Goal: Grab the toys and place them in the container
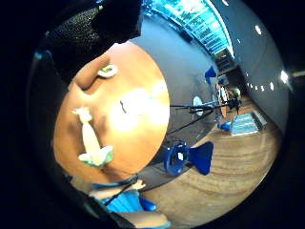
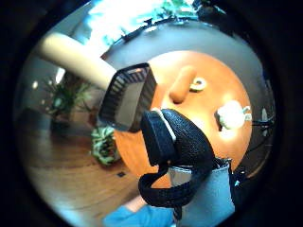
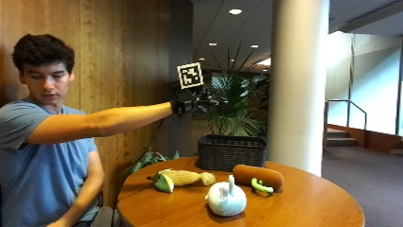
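- Right hand (image 3: 189,103) raised high above the basket (image 3: 230,151), arm outstretched; finger state cannot be told.
- Toys on counter (image 3: 315,208): corn (image 3: 178,178), white bulb (image 3: 226,198), brown roll (image 3: 258,176).

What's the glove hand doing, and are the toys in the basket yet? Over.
Right hand raised high above the basket, holding nothing seen. Corn toy, brown toy and white toy all on the table. Nothing in the way.

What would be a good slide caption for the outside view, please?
Gloved right hand raised above the dark basket, with plush corn, carrot and white vegetable on the round table.
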The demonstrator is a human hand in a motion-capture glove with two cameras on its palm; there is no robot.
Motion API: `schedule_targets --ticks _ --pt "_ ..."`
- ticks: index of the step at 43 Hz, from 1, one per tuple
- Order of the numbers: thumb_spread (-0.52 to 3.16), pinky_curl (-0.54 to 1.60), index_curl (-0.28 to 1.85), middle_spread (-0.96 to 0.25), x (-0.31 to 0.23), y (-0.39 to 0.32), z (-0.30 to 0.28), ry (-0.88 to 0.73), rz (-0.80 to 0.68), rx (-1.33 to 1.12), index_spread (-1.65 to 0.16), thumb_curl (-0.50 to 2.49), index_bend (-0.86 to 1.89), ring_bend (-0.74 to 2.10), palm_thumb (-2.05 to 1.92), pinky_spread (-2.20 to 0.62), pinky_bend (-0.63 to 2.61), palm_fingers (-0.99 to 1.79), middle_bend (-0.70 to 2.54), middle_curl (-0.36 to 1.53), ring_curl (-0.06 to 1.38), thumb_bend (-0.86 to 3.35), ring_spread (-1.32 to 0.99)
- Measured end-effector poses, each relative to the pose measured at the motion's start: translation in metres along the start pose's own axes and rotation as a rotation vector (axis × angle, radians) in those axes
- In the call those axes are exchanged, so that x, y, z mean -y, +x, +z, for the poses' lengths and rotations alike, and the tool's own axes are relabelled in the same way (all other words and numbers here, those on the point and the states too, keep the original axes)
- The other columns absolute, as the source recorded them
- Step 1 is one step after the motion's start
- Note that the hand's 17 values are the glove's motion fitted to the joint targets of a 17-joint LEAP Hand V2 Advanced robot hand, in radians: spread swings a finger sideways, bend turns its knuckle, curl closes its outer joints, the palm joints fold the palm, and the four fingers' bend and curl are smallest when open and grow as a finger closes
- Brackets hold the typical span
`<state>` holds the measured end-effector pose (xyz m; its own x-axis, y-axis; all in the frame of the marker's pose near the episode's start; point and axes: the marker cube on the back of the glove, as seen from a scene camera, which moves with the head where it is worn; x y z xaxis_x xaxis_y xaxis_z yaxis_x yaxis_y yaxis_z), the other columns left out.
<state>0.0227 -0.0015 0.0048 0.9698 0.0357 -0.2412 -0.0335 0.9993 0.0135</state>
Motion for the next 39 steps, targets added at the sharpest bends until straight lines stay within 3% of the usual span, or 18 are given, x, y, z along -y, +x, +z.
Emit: schedule_targets --ticks 5,13,31,35,37,39 --pt "0.72 0.19 0.05 -0.02 0.001 0.013 0.006 -0.001 -0.015 -0.152 -0.19 0.02 0.13 0.19 -0.01 0.03 0.67 0.19 0.19 0.07 0.04 -0.01 -0.02" --pt "1.03 0.26 0.09 -0.02 0.002 0.015 0.005 -0.037 -0.057 -0.083 -0.25 0.07 0.13 0.22 -0.01 0.01 0.83 0.16 0.19 0.12 0.07 -0.01 -0.03" --pt "1.15 0.33 0.17 -0.04 0.024 0.113 0.040 -0.074 0.042 -0.054 -0.31 0.16 0.17 0.25 -0.01 0.01 0.97 0.05 0.18 0.21 0.12 -0.02 -0.04" --pt "1.15 0.33 0.19 -0.05 0.020 0.146 0.068 -0.134 -0.072 -0.099 -0.32 0.18 0.16 0.25 -0.02 0.01 0.99 0.03 0.19 0.22 0.13 -0.03 -0.04" --pt "1.14 0.34 0.20 -0.05 0.021 0.159 0.085 -0.165 -0.017 -0.108 -0.32 0.18 0.16 0.24 -0.02 0.02 1.02 0.00 0.18 0.23 0.14 -0.03 -0.03" --pt "1.13 0.35 0.20 -0.05 0.026 0.170 0.103 -0.193 0.128 -0.095 -0.32 0.19 0.15 0.25 -0.02 0.02 1.04 -0.02 0.17 0.23 0.14 -0.03 -0.03"
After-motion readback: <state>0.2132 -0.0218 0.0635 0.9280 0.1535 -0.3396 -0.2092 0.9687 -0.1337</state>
